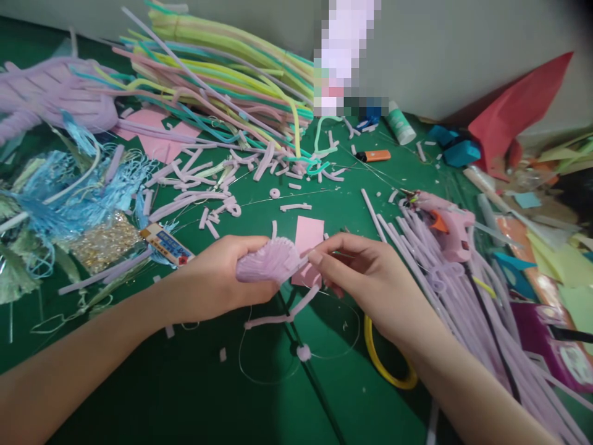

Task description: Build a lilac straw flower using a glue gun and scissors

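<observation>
My left hand (217, 272) is wrapped round a fan-shaped lilac piece (266, 261) that looks built from fuzzy craft stems laid side by side. At the right edge of that piece, the thumb and forefinger of my right hand (365, 278) pinch a short lilac stem (302, 264). A bent lilac stem (303, 304) hangs just below the fingers. Beneath, a small lilac ball (303, 353) sits by a dark thin rod, with a loop of clear thread around it. Behind the fingers lies a pink paper rectangle (309, 232).
Cut stem bits (199, 176) litter the green table (185, 383). Long coloured stems (222, 80) are heaped behind. Blue tassels (88, 191) and a bag of gold beads (104, 242) are left. A pink glue gun (451, 232), lilac stems (463, 321) and a yellow ring (386, 371) are right.
</observation>
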Tool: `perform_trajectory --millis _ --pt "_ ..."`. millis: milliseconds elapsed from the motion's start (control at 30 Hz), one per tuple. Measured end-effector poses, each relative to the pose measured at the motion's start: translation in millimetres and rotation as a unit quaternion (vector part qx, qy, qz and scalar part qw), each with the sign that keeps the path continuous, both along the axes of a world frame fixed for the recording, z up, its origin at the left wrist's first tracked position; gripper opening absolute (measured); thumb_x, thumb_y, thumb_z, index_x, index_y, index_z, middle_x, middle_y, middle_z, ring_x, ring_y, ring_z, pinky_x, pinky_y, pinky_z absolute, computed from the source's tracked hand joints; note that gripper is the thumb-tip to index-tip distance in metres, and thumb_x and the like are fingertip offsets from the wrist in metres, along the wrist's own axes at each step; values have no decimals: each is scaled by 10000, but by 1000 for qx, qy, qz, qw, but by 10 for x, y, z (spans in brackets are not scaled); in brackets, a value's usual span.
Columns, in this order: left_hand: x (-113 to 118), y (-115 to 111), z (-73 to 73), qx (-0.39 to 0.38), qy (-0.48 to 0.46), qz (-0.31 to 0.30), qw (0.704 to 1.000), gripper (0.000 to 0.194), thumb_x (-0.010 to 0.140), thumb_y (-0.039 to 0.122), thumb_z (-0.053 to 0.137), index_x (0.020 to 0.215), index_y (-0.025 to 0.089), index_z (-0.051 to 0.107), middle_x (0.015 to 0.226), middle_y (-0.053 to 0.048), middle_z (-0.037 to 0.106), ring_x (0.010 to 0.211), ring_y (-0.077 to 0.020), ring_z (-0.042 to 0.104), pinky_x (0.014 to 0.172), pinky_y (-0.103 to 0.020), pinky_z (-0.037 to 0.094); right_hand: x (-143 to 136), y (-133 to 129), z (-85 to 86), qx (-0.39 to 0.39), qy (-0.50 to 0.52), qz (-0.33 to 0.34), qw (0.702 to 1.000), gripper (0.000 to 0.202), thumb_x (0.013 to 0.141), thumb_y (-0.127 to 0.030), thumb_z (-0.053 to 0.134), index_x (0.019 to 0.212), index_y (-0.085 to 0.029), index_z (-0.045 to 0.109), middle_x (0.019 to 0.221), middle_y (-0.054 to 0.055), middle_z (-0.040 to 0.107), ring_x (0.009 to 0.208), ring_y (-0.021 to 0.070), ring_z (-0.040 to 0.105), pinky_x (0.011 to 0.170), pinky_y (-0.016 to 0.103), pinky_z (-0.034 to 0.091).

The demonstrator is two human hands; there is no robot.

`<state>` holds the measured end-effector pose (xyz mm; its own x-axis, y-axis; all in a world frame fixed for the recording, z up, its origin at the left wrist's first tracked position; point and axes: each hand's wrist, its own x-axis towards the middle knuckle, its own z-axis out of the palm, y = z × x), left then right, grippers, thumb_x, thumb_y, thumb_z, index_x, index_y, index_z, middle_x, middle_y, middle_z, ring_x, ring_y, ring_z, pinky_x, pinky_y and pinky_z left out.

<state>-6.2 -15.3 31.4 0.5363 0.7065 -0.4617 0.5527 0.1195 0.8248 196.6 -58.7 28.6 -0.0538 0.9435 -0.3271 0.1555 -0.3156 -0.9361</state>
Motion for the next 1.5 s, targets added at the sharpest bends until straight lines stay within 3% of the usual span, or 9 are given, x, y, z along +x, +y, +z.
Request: perform_trajectory --millis 433,567,767,867,933,1200,1300,1400,1500 --pt "-12 30 -4 -20 -9 4 1000 266 727 381 687 928 214 641 771 25 623 696 -181 594 587 -255 413 -88 -75 66 74 -100 -2 992 100 847 -241 648 763 -201 684 689 -4 696 595 112 588 533 228 457" --pt "-1 26 30 -56 -20 3 998 202 749 364 685 873 212 636 727 44 613 675 -168 597 569 -242 395 -120 -119 93 169 -195 -1 966 99 835 -156 638 760 -205 679 725 -5 679 617 116 598 550 241 476" --pt "5 40 41 -43 -22 -9 999 151 755 313 673 869 217 650 736 49 624 711 -174 596 601 -253 399 -181 -194 73 418 -414 30 808 102 849 -102 634 786 -176 663 789 37 677 697 131 620 590 246 477" --pt "-14 66 9 -53 -10 -22 998 216 735 332 667 914 211 659 765 35 638 748 -196 603 611 -269 404 -220 -236 67 475 -508 46 717 103 843 -89 623 807 -178 662 771 33 687 654 141 589 538 264 438" --pt "-24 82 -5 -61 -6 -26 998 266 721 342 672 950 209 656 804 27 647 798 -215 610 634 -279 418 -247 -264 68 479 -530 56 698 114 855 -90 596 834 -180 662 774 31 694 645 148 577 535 281 430" --pt "-29 84 28 -82 -26 -25 996 222 736 335 693 904 202 634 796 33 647 777 -202 633 645 -271 437 -269 -286 -9 478 -520 101 701 202 867 -88 565 964 -196 705 866 70 737 731 194 617 589 325 475" --pt "-35 65 25 -89 -46 -10 995 271 728 341 698 958 207 648 798 27 676 772 -211 654 657 -277 459 -213 -215 8 407 -410 38 815 173 888 -185 605 1009 -206 727 917 72 732 750 181 633 682 326 518" --pt "-46 33 38 -75 -50 18 996 309 721 382 705 969 205 653 769 17 699 754 -225 672 680 -295 478 -119 -130 73 186 -214 -40 958 246 946 -362 548 975 -214 741 806 36 708 655 138 617 614 272 504" --pt "-60 -8 70 -52 -36 36 997 319 720 419 702 953 204 662 748 1 704 738 -236 674 664 -299 483 -39 -83 118 36 -103 0 994 419 945 -518 513 825 -202 759 691 22 680 637 134 601 587 246 473"
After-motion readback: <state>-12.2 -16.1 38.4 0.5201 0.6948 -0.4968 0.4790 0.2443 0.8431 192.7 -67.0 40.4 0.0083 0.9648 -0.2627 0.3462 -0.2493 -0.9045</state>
